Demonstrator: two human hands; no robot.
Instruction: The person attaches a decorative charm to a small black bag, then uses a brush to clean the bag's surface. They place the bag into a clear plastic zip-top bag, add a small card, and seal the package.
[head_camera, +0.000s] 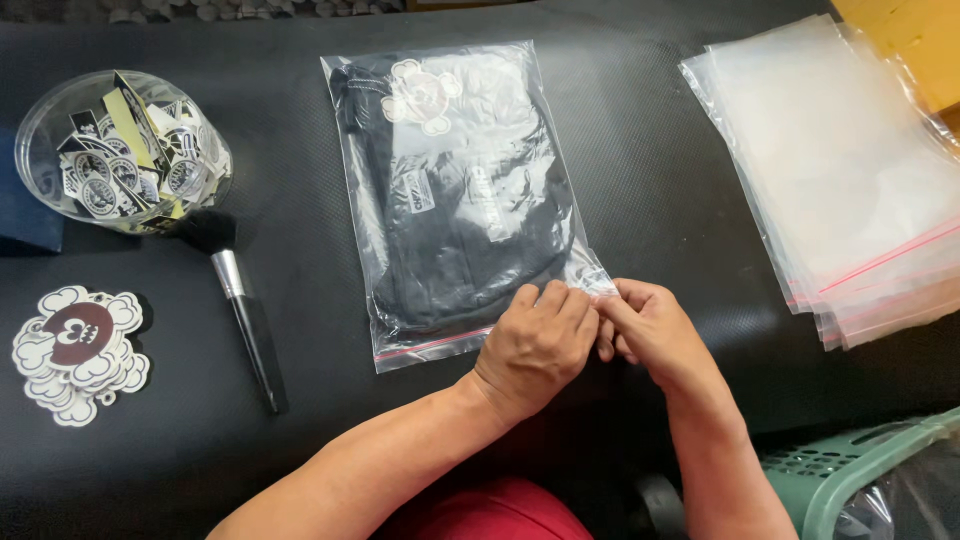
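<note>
A clear zip bag (455, 130) holding a folded black garment (470, 230) and a cloud-shaped tag lies flat on the black mat (650, 150). My left hand (535, 345) and my right hand (650, 330) meet at the bag's near right corner, fingers pinching its red-lined seal strip. The rest of the strip runs left along the bag's near edge.
A stack of empty clear zip bags (840, 160) lies at the right. At the left stand a clear round tub of stickers (125, 150), a black make-up brush (240, 300) and a pile of cloud-shaped tags (80, 350). A green basket (850, 470) sits at the lower right.
</note>
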